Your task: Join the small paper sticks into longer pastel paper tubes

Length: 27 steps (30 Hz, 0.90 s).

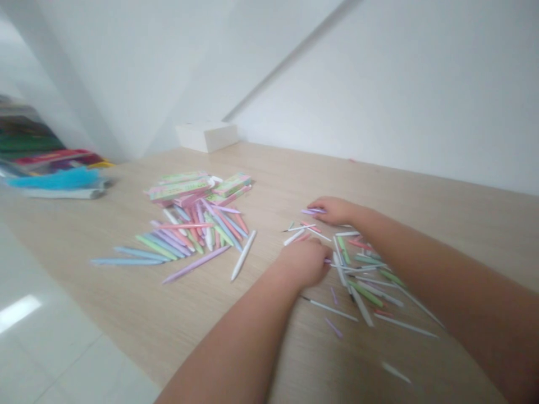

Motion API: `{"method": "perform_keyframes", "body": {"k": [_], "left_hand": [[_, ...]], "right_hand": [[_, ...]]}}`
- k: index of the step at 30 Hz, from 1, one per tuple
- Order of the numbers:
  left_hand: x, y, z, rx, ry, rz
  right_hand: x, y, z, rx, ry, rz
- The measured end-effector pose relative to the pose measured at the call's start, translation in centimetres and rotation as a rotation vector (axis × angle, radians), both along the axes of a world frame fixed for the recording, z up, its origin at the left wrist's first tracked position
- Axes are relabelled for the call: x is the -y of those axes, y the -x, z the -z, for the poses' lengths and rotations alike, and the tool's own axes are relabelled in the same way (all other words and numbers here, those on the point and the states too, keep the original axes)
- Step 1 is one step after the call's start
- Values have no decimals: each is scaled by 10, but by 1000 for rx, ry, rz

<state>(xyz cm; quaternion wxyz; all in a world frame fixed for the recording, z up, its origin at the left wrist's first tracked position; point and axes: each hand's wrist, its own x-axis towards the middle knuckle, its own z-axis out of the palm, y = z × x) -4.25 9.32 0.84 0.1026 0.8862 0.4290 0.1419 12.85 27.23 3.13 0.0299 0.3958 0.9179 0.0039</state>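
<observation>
My right hand (334, 210) is closed at the far side of the scattered pen parts, with a purple pen part (312, 211) between its fingers. Nearer to me, my left hand (305, 261) is curled shut. A small bit of purple shows at its fingertips, but most of what it grips is hidden. Around both hands lie loose pen parts: white tubes (362, 304), green barrels (367, 293), thin refills (332, 310) and small purple pieces (333, 327). Slight blur hides fine detail.
Left of my hands lies a pile of pastel pens (197, 224), a white pen (243, 255) at its near side. Pink-and-green boxes (181, 191) are stacked behind it. A white box (208, 136) stands against the wall. Blue material (59, 178) lies at the far left.
</observation>
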Motion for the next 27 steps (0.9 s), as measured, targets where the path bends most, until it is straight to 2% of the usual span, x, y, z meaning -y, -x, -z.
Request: {"method": "perform_keyframes", "body": {"k": [3, 6, 10, 13, 16, 20, 24, 27], "left_hand": [[0, 0, 0, 11, 9, -12], [0, 0, 0, 15, 17, -10], [-2, 1, 1, 28, -14, -19], [-3, 1, 1, 57, -47, 7], [-2, 1, -2, 75, -28, 38], [-1, 2, -6, 86, -6, 18], [1, 4, -9, 99, -10, 9], [4, 3, -11, 150, 13, 88]], "right_hand": [[2, 12, 1, 45, -16, -76], [9, 21, 3, 36, -74, -92], [25, 20, 5, -78, -172, -25], [46, 8, 4, -201, -228, 42], [81, -15, 3, -332, -304, 121], [147, -58, 4, -446, -349, 282], [207, -98, 15, -607, -199, 532], [233, -110, 23, -687, -112, 581]]}}
